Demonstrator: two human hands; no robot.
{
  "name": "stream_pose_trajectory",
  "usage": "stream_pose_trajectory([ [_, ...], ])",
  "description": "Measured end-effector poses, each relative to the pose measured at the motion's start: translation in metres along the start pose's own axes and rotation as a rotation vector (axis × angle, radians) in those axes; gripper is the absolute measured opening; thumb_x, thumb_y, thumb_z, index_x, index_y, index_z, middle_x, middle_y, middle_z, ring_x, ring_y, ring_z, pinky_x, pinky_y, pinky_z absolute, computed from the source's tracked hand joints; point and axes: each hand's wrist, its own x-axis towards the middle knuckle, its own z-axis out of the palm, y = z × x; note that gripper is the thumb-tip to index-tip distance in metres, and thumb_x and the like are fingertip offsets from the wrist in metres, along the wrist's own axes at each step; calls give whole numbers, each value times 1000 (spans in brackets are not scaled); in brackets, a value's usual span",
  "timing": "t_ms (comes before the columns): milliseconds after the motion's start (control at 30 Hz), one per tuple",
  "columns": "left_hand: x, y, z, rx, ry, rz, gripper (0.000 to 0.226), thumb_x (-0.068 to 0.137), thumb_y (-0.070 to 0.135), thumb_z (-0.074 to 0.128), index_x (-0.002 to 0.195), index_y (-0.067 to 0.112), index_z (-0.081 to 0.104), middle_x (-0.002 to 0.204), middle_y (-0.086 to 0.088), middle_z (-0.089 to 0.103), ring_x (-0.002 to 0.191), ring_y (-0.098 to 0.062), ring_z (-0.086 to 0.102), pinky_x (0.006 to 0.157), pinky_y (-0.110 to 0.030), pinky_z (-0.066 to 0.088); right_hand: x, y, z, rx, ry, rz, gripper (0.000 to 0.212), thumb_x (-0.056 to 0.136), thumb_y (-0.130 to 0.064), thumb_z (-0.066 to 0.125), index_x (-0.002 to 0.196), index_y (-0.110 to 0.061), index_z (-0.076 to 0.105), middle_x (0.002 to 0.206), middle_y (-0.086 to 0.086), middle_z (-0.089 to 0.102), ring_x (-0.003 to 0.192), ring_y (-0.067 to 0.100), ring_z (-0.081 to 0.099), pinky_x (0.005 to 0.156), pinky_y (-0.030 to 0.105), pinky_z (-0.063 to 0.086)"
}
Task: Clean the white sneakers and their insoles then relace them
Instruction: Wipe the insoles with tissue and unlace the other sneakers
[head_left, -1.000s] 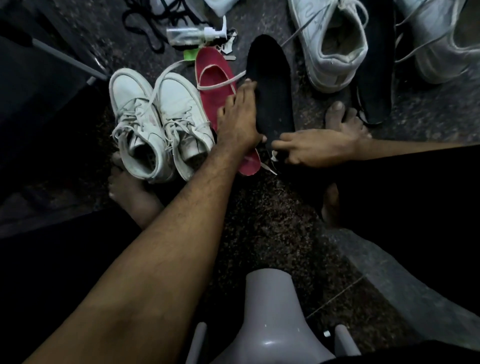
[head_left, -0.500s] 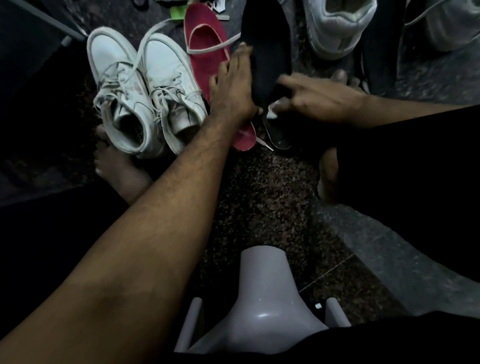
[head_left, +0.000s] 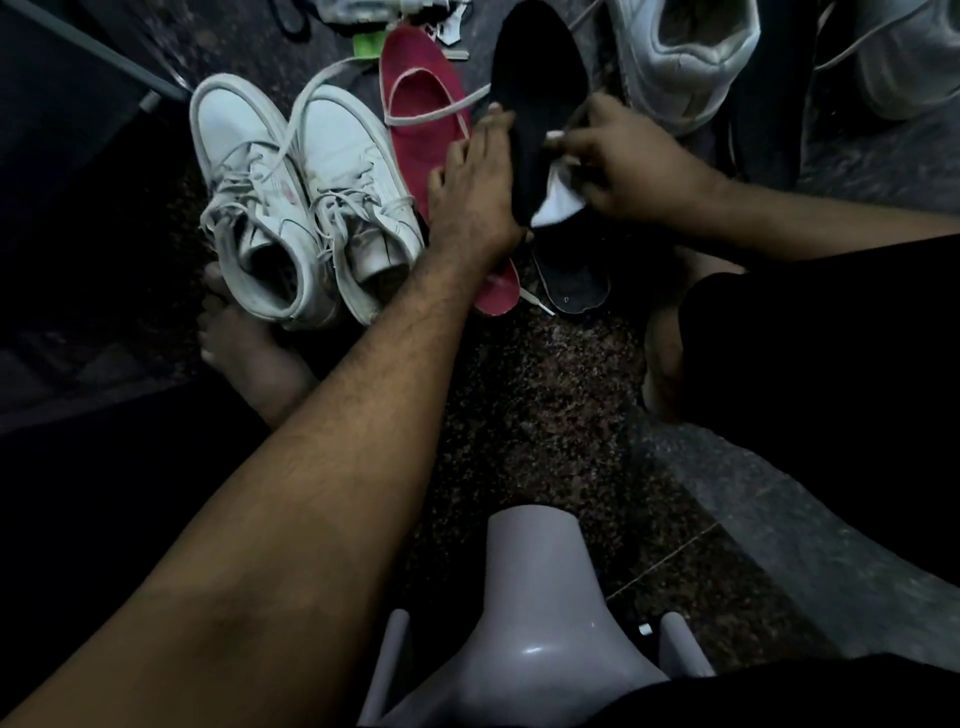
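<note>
The black insole (head_left: 540, 88) is lifted off the dark speckled floor (head_left: 519, 415), tilted, its heel end gripped by the left hand (head_left: 475, 197) with fingers laid along its edge. A white cloth (head_left: 558, 200) is pinched against the insole by the right hand (head_left: 618, 166) — fingers curled round it. A red insole (head_left: 421, 109) is seen just left, crossed by a white lace (head_left: 441, 111). Two white sneakers (head_left: 306, 208) are set side by side further left — another dark insole (head_left: 574, 286) lies below the hands.
</note>
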Motion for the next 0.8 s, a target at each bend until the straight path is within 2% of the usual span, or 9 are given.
stream_pose_trajectory([
  [67,0,-2,1,0,-9,-4,117,64,31,89,156,21,18,166,7,14,144,-25,27,111,-46,27,-7,4,8,-179,-107,-154,59,83,-12,73,137,-6,50,123,23,44,105,39,55,89,42,50],
  [167,0,-2,1,-5,-7,-3,118,62,31,90,156,21,18,166,7,14,143,-25,27,111,-46,27,-13,3,5,-213,-116,-201,38,93,-13,58,130,-4,56,118,21,49,109,39,51,80,49,52],
  [267,0,-1,1,3,-3,-3,119,63,30,90,156,21,18,166,6,13,143,-25,27,110,-46,27,-6,2,-2,-187,-30,-81,32,93,-22,54,116,-1,62,108,23,51,100,41,54,68,49,49],
  [333,0,-2,1,7,-4,-7,119,63,30,91,156,22,18,166,7,13,144,-25,27,111,-45,27,1,0,-4,-179,19,-23,39,93,-32,44,112,-1,57,104,24,50,92,42,56,62,45,42],
  [400,0,-1,2,10,-3,-7,117,64,30,90,156,22,18,166,7,13,143,-24,27,110,-45,27,2,-1,-1,-198,41,-45,30,94,-29,44,110,-5,50,102,23,49,86,42,57,57,43,37],
  [467,0,-1,3,9,4,-10,115,64,30,89,155,23,20,165,7,15,143,-24,29,110,-44,28,-1,-2,2,-215,2,-131,19,94,-23,47,106,-7,46,100,21,47,83,41,56,53,44,41],
  [567,2,-2,3,6,14,-11,111,66,32,87,155,23,21,164,6,18,142,-24,30,109,-43,28,-6,-6,6,-260,-93,-238,24,96,-26,46,105,-5,54,101,18,44,90,37,52,58,46,46],
  [700,0,-2,3,14,10,1,113,67,33,87,156,21,19,166,6,14,144,-24,28,110,-42,27,-18,-8,8,-285,-160,-271,54,97,-38,22,126,-6,54,110,15,42,102,35,48,70,48,49],
  [800,0,-2,2,4,3,-1,113,66,33,87,156,22,19,165,6,15,143,-25,28,110,-45,28,-14,-2,10,-294,-93,-264,35,104,-32,39,119,-6,57,100,13,41,96,29,48,73,43,42],
])
